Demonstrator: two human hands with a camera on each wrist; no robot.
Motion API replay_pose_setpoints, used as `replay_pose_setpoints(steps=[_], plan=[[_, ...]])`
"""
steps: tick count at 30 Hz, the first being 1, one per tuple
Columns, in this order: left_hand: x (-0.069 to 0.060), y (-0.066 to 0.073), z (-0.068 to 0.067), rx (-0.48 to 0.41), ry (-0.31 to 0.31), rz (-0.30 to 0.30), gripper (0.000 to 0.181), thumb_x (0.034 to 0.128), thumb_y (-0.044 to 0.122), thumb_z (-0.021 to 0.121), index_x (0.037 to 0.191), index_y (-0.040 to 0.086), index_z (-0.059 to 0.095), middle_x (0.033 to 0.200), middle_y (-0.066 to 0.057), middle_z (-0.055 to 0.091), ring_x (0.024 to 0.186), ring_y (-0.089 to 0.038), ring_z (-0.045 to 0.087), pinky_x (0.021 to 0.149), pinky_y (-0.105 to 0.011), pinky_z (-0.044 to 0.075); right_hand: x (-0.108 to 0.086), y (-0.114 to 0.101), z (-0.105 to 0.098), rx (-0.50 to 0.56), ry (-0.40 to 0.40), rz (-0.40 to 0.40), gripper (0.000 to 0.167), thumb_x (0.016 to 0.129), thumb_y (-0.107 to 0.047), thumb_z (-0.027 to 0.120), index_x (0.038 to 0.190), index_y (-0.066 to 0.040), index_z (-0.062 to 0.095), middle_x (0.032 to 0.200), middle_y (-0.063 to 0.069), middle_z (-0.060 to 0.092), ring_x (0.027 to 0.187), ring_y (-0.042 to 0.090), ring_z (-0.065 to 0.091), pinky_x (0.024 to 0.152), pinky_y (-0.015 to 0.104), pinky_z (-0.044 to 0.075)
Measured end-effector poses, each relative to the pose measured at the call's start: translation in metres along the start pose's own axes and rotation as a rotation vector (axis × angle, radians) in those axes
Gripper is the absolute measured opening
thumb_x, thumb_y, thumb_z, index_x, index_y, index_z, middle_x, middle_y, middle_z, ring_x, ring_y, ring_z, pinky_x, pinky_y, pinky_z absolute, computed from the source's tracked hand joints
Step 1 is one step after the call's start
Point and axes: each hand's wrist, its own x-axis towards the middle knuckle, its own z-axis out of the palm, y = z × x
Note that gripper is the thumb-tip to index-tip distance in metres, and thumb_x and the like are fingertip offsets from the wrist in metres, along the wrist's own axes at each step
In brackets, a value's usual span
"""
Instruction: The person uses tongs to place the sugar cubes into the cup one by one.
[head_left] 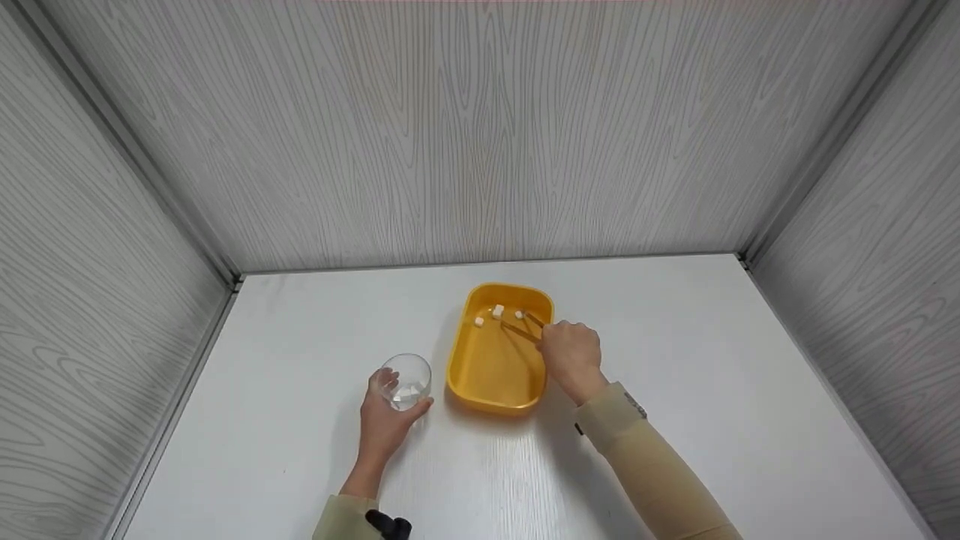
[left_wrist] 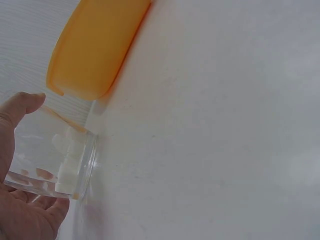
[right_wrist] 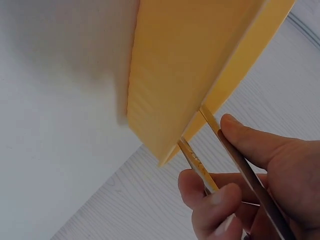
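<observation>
In the head view my left hand point(head_left: 384, 420) grips a clear glass point(head_left: 409, 375) from its left and near sides. Several white cubes point(left_wrist: 71, 160) lie at the bottom of that glass in the left wrist view. My right hand point(head_left: 571, 356) holds metal tongs point(right_wrist: 240, 162) between thumb and fingers, at the right rim of a yellow tray point(head_left: 480, 405). The tongs' two arms reach over the rim into the tray and stand apart. Inside, at the far end, lie three small white cubes, a larger one point(head_left: 498, 310), a left one point(head_left: 479, 322) and one by a tong tip point(head_left: 519, 315).
The tray rests on a white table point(head_left: 285, 390), to the right of the glass. Pale wood-grain panels point(head_left: 480, 135) close off the table at the back and on both sides.
</observation>
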Motion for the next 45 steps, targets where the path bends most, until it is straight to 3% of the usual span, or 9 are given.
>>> replay_pose_setpoints(steps=[8, 16, 35, 45], plan=[[0.0001, -0.0009, 0.0001, 0.007, -0.003, -0.013, 0.091, 0.071, 0.019, 0.088, 0.142, -0.003, 0.036, 0.138, -0.022, 0.051, 0.13, -0.037, 0.047, 0.109, -0.047, 0.037, 0.0, -0.0009, 0.0014, 0.005, -0.011, 0.013, 0.029, 0.09, -0.032, 0.072, 0.088, -0.003, 0.075, 0.065, 0.008, 0.06, 0.055, 0.023, 0.057, 0.051, 0.038, 0.055], [-0.0005, -0.0025, -0.0011, 0.002, 0.0, 0.032, 0.088, 0.0714, 0.021, 0.088, 0.138, -0.004, 0.037, 0.135, -0.023, 0.051, 0.128, -0.039, 0.048, 0.108, -0.049, 0.038, -0.0003, -0.0034, 0.0022, -0.034, 0.0, 0.001, 0.029, 0.091, -0.028, 0.071, 0.079, -0.002, 0.072, 0.057, 0.004, 0.052, 0.05, 0.017, 0.048, 0.045, 0.033, 0.052], [-0.0003, -0.0003, -0.0015, -0.015, -0.001, 0.009, 0.088, 0.0709, 0.018, 0.088, 0.138, -0.005, 0.037, 0.135, -0.024, 0.051, 0.128, -0.04, 0.048, 0.109, -0.049, 0.038, 0.004, -0.0074, 0.002, -0.045, -0.061, 0.013, 0.028, 0.095, -0.025, 0.064, 0.082, -0.002, 0.072, 0.061, 0.006, 0.055, 0.052, 0.019, 0.051, 0.048, 0.034, 0.053], [-0.0006, -0.0023, -0.0021, -0.039, -0.013, 0.015, 0.09, 0.0712, 0.019, 0.088, 0.14, -0.005, 0.035, 0.138, -0.025, 0.049, 0.13, -0.04, 0.045, 0.109, -0.048, 0.037, 0.001, -0.0065, 0.0056, -0.041, -0.039, -0.005, 0.026, 0.093, -0.024, 0.068, 0.078, -0.003, 0.072, 0.061, 0.006, 0.057, 0.052, 0.017, 0.052, 0.047, 0.035, 0.052]])
